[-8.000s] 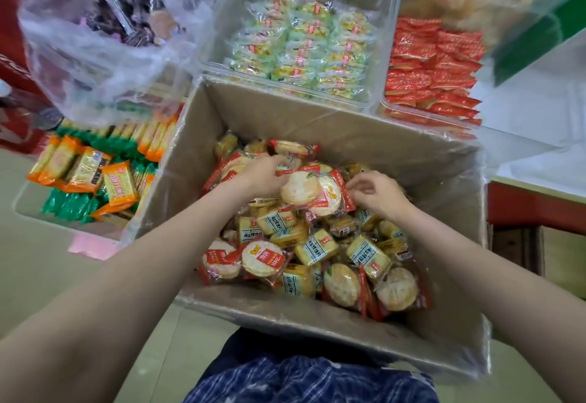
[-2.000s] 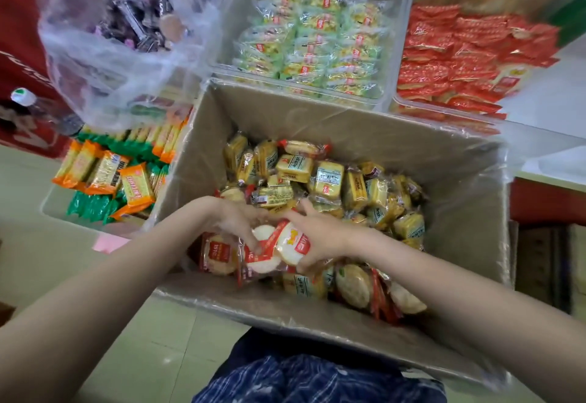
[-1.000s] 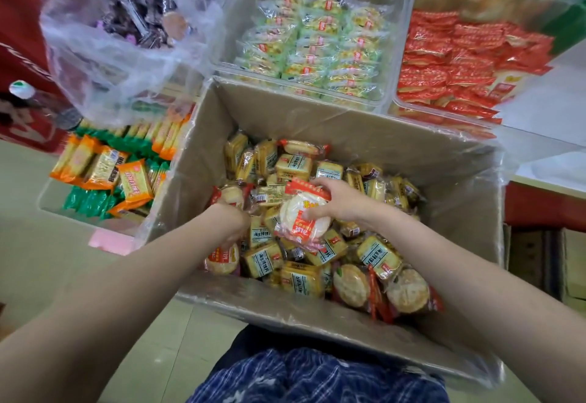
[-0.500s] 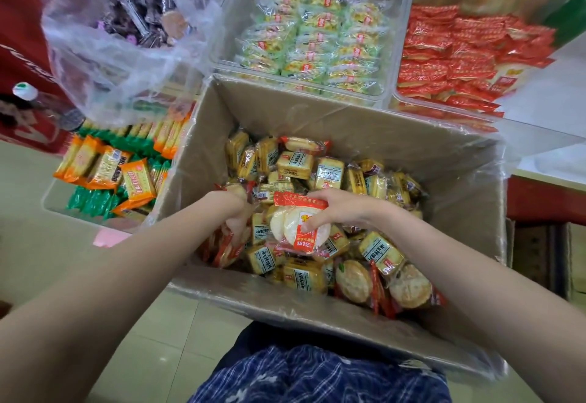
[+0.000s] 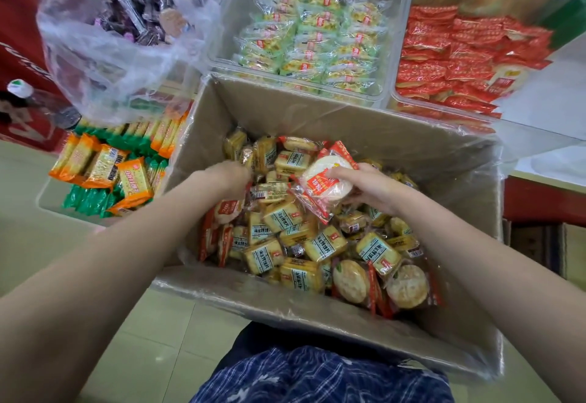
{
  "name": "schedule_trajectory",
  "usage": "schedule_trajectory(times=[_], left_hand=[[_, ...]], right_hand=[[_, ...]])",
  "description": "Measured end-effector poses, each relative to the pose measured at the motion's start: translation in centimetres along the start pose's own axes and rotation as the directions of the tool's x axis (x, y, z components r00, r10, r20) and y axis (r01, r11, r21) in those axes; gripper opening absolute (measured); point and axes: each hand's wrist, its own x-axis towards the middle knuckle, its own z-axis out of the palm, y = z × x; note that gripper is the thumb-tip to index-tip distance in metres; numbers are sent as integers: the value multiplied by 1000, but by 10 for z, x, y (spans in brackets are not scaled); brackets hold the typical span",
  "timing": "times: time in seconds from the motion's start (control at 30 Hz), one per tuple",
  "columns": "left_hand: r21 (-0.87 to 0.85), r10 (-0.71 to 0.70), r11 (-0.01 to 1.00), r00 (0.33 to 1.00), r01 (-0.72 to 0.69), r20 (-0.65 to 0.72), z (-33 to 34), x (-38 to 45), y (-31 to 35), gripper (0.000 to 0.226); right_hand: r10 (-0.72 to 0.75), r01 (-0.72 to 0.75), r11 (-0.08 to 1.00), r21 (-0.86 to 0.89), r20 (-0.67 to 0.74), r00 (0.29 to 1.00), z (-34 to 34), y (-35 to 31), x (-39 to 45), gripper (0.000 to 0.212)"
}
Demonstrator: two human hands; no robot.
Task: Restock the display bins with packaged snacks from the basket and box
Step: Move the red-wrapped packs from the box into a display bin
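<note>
A cardboard box lined with clear plastic sits in front of me, full of yellow cracker packs and round rice-cracker packs with red wrappers. My right hand grips a stack of red-wrapped round rice crackers just above the pile. My left hand is blurred and reaches down among the packs at the box's left side; its fingers are hidden. Beyond the box stand clear display bins: one with green-wrapped snacks, one with red-wrapped snacks.
A clear plastic bag of dark purple candies hangs at the upper left. Below it, a bin holds orange and green packs. A bottle lies at the far left. Tiled floor lies below, a red counter edge at right.
My right hand has lifted the red rice-cracker stack up and to the right. My left hand has moved from the box's near left corner farther in, toward the back packs.
</note>
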Motion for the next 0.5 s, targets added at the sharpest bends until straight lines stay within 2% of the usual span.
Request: schedule_trajectory(times=[0.07,0.13,0.2,0.3,0.4,0.43,0.5], left_hand=[[161,-58,985,998,57,2,18,5,6,48],[267,-85,959,996,93,-40,25,10,12,52],[242,-106,964,994,109,-24,20,14,17,44],[109,-86,991,994,78,71,1,14,17,34],[-143,27,990,989,-6,144,-37,7,4,32],[-281,69,960,982,-18,175,-50,4,1,31],[-562,150,827,966,-6,209,-74,-6,1,26]], right_hand=[[1,-1,1000,-7,-18,1000,-3,3,0,62],[-14,14,1000,-20,-12,1000,0,2,-2,59],[-17,17,999,-45,3,1000,2,1,-3,56],[30,-26,998,-55,87,996,5,-2,-4,59],[47,-26,993,-113,188,981,8,-7,-8,37],[36,-20,997,-73,222,974,10,-9,-10,30],[-7,-14,998,67,297,955,12,-17,-16,24]])
